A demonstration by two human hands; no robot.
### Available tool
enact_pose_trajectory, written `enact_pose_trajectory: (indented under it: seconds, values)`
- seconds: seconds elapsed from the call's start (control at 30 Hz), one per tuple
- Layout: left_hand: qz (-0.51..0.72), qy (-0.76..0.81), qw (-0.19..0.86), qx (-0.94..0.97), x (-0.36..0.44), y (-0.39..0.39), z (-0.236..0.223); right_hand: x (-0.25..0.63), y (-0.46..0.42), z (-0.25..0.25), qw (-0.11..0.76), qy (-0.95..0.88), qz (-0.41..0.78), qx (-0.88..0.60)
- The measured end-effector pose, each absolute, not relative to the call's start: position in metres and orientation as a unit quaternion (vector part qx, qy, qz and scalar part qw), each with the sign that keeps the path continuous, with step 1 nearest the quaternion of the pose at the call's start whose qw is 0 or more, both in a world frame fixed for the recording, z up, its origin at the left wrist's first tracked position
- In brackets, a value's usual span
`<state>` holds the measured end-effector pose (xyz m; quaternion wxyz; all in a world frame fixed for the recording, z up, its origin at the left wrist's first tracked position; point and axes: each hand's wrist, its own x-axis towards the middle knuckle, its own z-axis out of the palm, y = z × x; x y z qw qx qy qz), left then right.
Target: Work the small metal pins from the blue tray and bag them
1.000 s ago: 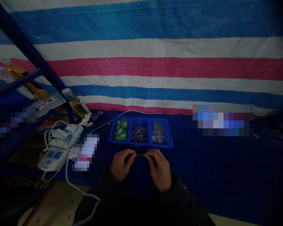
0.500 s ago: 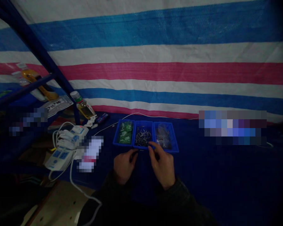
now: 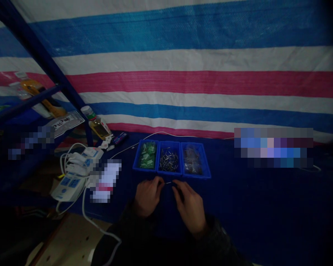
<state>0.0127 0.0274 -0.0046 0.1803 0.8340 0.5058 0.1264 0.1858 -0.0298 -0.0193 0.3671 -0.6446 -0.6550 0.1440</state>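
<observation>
Above the dark blue cloth (image 3: 238, 207), my left hand (image 3: 148, 195) and right hand (image 3: 189, 207) pinch a thin metal pin (image 3: 168, 183) between them, close together. Its ends vanish into my grip and dim light blurs its shape. Just beyond, similar pins (image 3: 168, 160) fill the middle blue tray (image 3: 169, 173).

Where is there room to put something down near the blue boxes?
The dark blue cloth is free right of the blue bins and the right hand. Left of the bins, the power strips and white cables crowd it.
</observation>
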Motion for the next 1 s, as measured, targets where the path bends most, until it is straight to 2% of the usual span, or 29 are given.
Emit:
enact_pose_trajectory:
  seconds: [0.23,0.43,1.0]
  values:
    - [0.157,0.454,0.247,0.841,0.012,0.025,0.002,0.187,-0.029,-0.022,0.389,-0.659,0.188,-0.616]
    - [0.2,0.418,0.307,0.832,0.012,0.023,0.006,0.19,-0.031,-0.014,0.465,-0.626,0.226,-0.584]
    - [0.253,0.396,0.333,0.818,0.012,0.025,0.001,0.186,-0.028,-0.016,0.45,-0.648,0.257,-0.558]
